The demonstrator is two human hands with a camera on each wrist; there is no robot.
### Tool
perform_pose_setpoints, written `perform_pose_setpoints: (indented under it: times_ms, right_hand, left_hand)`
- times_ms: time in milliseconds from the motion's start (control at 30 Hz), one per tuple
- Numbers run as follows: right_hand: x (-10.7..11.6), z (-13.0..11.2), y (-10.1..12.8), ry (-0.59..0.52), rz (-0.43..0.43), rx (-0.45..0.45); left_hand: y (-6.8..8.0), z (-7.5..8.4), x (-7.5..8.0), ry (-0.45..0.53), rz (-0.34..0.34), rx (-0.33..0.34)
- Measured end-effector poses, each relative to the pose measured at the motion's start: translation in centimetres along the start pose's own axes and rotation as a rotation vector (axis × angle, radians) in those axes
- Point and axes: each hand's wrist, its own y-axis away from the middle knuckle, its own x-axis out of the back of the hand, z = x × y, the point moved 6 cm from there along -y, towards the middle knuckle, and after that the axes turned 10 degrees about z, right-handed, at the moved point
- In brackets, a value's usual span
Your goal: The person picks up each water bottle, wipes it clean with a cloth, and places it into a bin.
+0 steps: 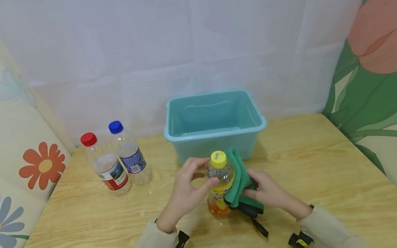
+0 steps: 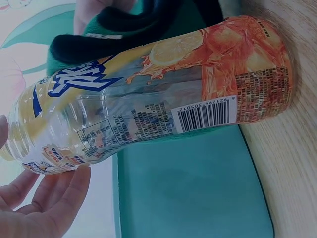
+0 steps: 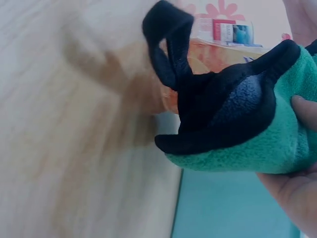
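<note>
While a yellow-capped juice bottle point(image 1: 220, 182) stands upright at the centre of the frame on a wooden table point(image 1: 82, 233), the person's left hand point(image 1: 188, 190) curls its fingers around the bottle's upper part. From the right, the right hand point(image 1: 268, 191) grips a green cloth with black trim point(image 1: 238, 183) and holds it against the bottle's side. Just behind them sits a teal plastic tub point(image 1: 214, 123). Toward the left of the frame stand two clear bottles, one red-capped point(image 1: 106, 163), one blue-capped point(image 1: 128, 152), side by side.

Green cloth point(image 3: 247, 144) in right hand point(image 3: 292, 193)
</note>
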Motion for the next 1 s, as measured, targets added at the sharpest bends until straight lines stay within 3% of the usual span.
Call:
perform_pose_setpoints:
  times_ms: [200,567,800,1000]
  right_hand:
    - [-0.5,0.7,0.3,0.068,-0.028,-0.03]
    - [-1.4,1.5,0.3,0.073,-0.122,-0.132]
    - [-1.8,1.8,0.6,0.084,-0.161,-0.192]
    - [-1.8,1.8,0.6,0.067,-0.128,-0.212]
  left_hand:
    - [-0.1,0.0,0.0,0.012,-0.003,-0.01]
    - [0.0,0.0,0.1,0.004,-0.003,0.02]
    - [0.5,-3.6,-0.5,0.005,0.006,0.006]
    - [0.4,-3.7,-0.6,-0.003,0.007,-0.012]
